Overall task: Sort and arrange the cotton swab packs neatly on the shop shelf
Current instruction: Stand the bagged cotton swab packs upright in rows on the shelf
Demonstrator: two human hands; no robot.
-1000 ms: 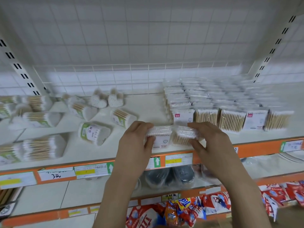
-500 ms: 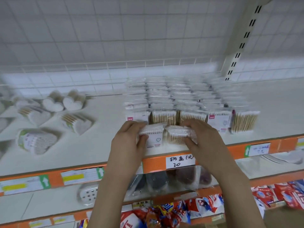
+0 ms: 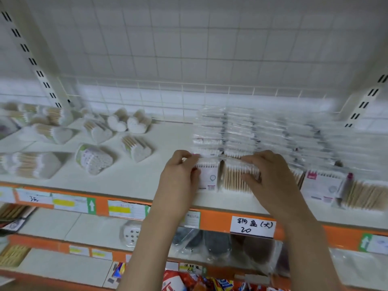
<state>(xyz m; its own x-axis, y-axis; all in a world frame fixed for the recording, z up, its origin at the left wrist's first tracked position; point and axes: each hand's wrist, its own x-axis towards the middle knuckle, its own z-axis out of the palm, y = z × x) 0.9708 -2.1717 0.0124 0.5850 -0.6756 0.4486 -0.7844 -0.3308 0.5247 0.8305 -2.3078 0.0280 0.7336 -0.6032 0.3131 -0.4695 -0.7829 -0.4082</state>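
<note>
Clear-plastic flat packs of wooden cotton swabs (image 3: 220, 175) are pinched at either end by the left hand (image 3: 180, 175) and right hand (image 3: 270, 177), and should be set flush against the row behind.

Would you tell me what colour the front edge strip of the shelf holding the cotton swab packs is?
Orange, seen in the head view: the front edge strip.

the light is even, cool and fairly bright, probably from overhead; it falls flat on the white shelf (image 3: 168, 181). soft short shadows sit under the heart packs (image 3: 137, 148). motion blur smears the flat packs (image 3: 315, 139) at right and the far left edge. wide-angle bending curves the uprights (image 3: 31, 59) and shelf lip. the hands (image 3: 270, 179) and label (image 3: 253, 226) look sharpest.
</note>
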